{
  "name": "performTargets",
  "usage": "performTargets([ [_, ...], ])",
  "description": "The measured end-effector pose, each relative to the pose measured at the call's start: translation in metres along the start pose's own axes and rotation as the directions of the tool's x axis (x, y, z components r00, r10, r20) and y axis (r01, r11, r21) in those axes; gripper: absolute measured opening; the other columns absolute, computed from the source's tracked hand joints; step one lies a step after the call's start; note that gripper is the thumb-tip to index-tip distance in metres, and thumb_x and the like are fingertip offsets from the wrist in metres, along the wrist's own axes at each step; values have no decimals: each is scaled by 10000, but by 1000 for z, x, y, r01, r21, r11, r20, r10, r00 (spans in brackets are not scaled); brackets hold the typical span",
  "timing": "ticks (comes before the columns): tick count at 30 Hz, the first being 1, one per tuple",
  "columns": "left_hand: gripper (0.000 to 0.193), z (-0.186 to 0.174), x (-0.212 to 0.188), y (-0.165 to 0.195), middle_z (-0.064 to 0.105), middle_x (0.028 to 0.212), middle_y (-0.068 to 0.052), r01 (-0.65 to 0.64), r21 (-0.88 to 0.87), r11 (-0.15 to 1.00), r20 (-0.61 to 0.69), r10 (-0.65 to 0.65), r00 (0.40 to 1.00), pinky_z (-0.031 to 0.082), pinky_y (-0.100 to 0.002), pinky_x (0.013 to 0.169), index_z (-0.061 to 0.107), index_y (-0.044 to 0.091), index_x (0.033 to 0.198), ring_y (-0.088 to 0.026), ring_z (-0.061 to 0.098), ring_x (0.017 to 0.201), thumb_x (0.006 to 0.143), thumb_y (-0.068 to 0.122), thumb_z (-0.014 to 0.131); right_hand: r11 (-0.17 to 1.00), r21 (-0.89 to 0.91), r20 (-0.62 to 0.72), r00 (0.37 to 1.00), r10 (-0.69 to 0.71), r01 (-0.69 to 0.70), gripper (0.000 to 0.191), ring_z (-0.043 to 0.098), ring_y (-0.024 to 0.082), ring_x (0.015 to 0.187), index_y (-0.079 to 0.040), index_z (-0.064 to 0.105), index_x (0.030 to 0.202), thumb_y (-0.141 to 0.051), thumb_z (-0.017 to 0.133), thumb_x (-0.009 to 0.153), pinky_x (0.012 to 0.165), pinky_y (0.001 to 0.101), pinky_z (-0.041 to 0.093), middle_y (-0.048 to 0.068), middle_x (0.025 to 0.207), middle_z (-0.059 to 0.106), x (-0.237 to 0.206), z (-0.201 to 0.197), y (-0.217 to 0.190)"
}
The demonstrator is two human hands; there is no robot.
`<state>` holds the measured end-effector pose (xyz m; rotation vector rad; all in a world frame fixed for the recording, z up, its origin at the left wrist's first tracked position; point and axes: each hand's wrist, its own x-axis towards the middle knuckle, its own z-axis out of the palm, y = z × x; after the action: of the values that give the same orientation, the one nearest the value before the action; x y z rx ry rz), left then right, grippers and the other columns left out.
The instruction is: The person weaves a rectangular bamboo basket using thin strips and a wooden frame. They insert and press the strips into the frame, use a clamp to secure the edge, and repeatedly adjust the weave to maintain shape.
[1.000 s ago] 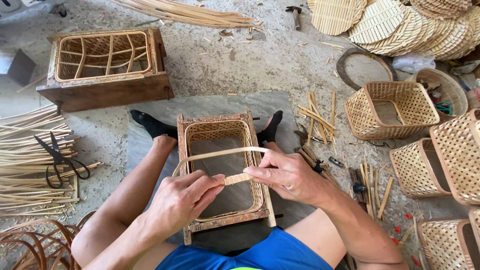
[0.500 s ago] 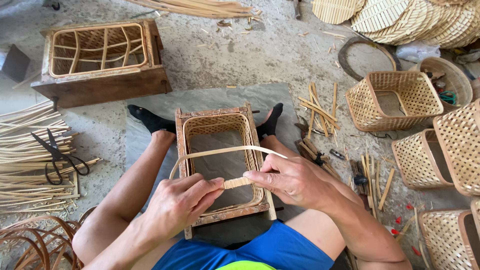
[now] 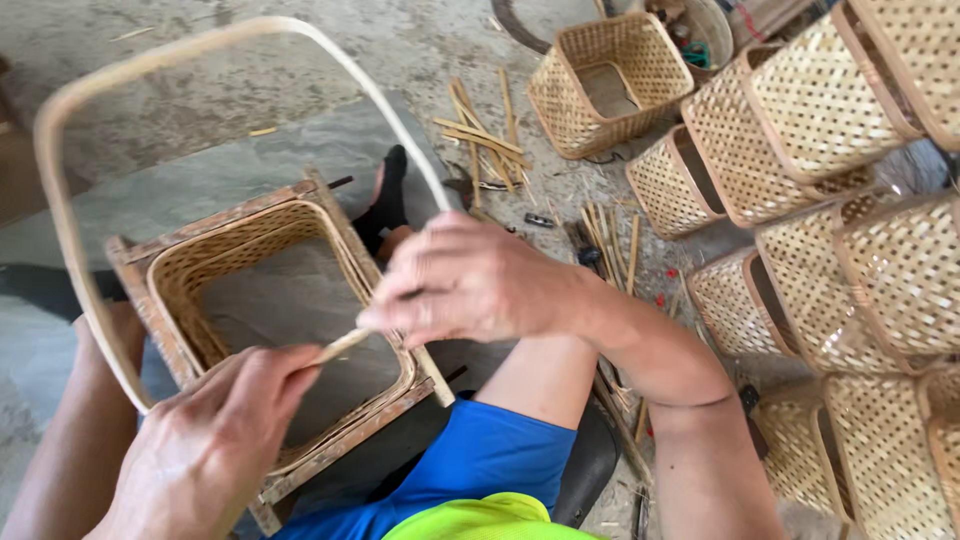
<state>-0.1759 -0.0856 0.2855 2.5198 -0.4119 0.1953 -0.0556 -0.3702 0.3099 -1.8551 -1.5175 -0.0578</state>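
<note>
Pale bamboo strip, bent into a large rounded loop, held up close to the lens. Left hand nearest, low in frame, fingers closed around one thin end of the strip, tip pointing up toward the right hand. Right hand just above and beyond, fingers curled and pressed on the other run of the strip; pinch point of thumb hidden under the knuckles. Ends of the strip meeting between the two grips, nearly touching. Loop rising away from both grips, up and to the left, arching over the top of the view.

Directly below the grips: wooden frame mould with woven cane lining, square opening, resting across the lap. Beyond the right hand: foot in black sock on grey mat. Farther right: loose bamboo slivers on the floor, then stacked woven baskets.
</note>
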Motion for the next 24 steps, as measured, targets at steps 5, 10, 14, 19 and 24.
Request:
performTargets([
  [5, 148, 73, -15, -46, 760, 1030, -96, 12, -37, 999, -94, -15, 995, 605, -370, 697, 623, 24, 1015, -269, 749, 857, 900, 77, 700, 793, -176, -336, 792, 509, -584, 212, 738, 273, 948, -94, 729, 1192, -186, 675, 1009, 819, 383, 582, 102, 1075, 756, -68, 6, 169],
  [10, 238, 144, -57, -96, 729, 1145, -130, -24, -30, 999, -26, 23, 999, 581, -416, 793, 652, 13, 1089, -299, 708, 906, 854, -12, 676, 432, -385, 55, 447, 893, -816, 511, 665, 401, 1026, -100, 711, 1203, -461, 799, 852, 890, 498, 519, 215, 1104, 713, -171, 95, 301],
  [14, 210, 188, -78, -117, 727, 1164, -122, 27, -58, 998, 11, -26, 1000, 563, -405, 792, 653, 1, 1099, -279, 689, 879, 890, 13, 672, 238, -512, -50, 304, 951, -826, 642, 632, 449, 1058, 24, 641, 1224, -393, 874, 795, 893, 515, 499, 295, 1150, 664, -176, 127, 316],
  [19, 253, 164, -59, -112, 733, 1062, -90, 10, -27, 1000, -45, -11, 999, 566, -382, 772, 676, 16, 1100, -258, 699, 869, 849, 44, 688, 921, -385, -115, 993, 15, -59, 475, 632, 413, 1172, 19, 679, 1184, -339, 799, 897, 1011, 545, 509, 202, 1230, 665, -55, 98, 170],
  [24, 218, 90, -18, -73, 748, 905, -44, -96, 46, 994, -194, 103, 976, 561, -354, 627, 709, 67, 1044, -223, 710, 726, 837, 84, 775, 951, -240, 20, 980, -198, 197, 392, 688, 221, 990, -62, 717, 1306, -231, 769, 957, 952, 422, 576, 48, 1028, 705, 25, 84, 49],
])
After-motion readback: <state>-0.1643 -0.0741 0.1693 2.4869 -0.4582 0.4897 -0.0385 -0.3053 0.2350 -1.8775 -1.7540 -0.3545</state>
